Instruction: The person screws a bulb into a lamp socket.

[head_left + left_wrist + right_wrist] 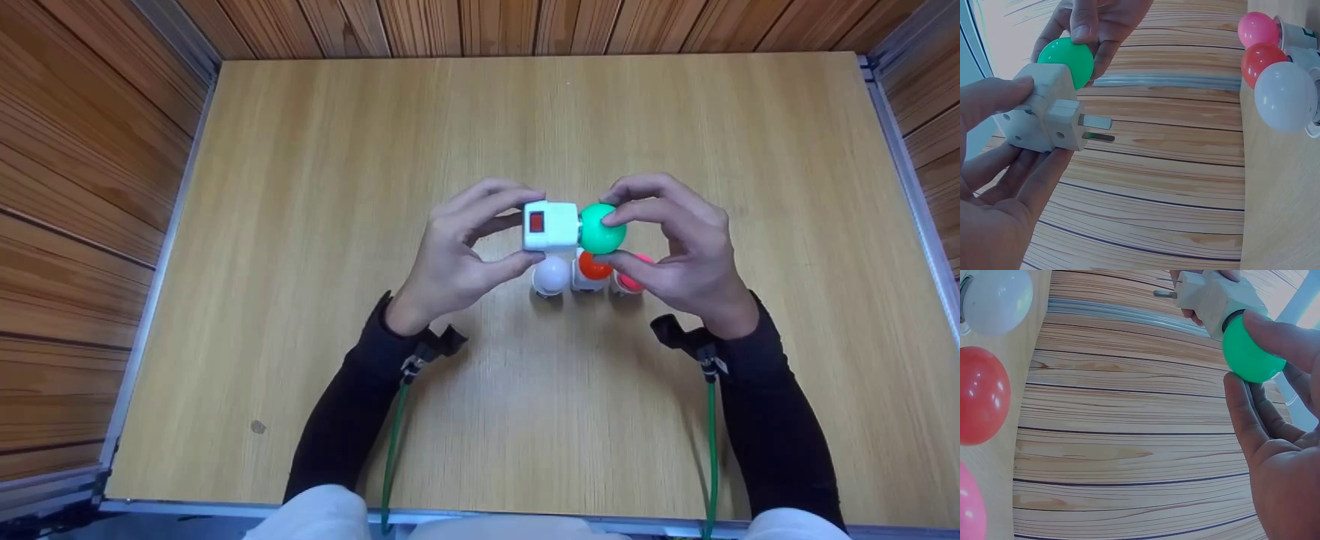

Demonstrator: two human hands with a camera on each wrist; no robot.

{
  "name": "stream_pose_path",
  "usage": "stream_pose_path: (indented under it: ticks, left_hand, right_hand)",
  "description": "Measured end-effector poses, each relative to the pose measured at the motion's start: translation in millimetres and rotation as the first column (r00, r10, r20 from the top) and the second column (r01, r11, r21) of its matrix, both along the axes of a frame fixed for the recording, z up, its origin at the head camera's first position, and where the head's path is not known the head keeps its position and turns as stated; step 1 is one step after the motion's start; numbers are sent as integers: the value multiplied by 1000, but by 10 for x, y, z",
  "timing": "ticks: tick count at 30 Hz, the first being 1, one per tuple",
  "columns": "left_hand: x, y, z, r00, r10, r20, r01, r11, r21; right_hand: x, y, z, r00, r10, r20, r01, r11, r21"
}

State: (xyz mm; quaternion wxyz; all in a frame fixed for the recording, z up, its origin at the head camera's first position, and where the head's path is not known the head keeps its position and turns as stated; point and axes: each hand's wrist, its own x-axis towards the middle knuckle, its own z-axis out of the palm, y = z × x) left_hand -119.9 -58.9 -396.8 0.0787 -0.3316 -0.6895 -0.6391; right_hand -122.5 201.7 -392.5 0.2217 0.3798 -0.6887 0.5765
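Observation:
My left hand (465, 244) grips a white plug-in lamp socket (559, 226) with a red switch, thumb on one side and fingers on the other. Two metal prongs (1098, 121) stick out of the socket in the left wrist view. A green light bulb (602, 229) sits at the socket's end, its base mostly hidden inside. My right hand (686, 244) pinches the green bulb between thumb and fingers. Both things are held up above the table.
Below the hands, a white bulb (552, 275), a red-orange bulb (595, 265) and a pink bulb (632, 276) stand in a row on the wooden table (337, 150). Green cables (395, 450) trail from both wrists. Wood-panelled walls border the table.

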Motion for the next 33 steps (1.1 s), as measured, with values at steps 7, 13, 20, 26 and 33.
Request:
stream_pose_path:
  ticks: [7, 13, 20, 26, 33]
  left_hand:
    - [8, -5, 5, 1000, 1, -14, -1, 1000, -18]
    - [3, -7, -7, 999, 0, -45, -2, 999, -32]
    - [1, -8, -3, 998, 16, -55, -18, 999, -37]
    - [5, -1, -1, 998, 38, -44, -40, 999, -34]
    - [6, 2, -5, 999, 42, -29, -42, 999, -24]
  right_hand:
    - [9, 32, 5, 997, 44, 63, -44, 999, -2]
    - [14, 37, 13, 994, 74, 84, -73, 997, -15]
    - [14, 24, 7, 994, 61, 90, -60, 998, -13]
    - [3, -8, -10, 995, 52, 91, -48, 998, -39]
    - [6, -12, 6, 994, 49, 97, -45, 998, -48]
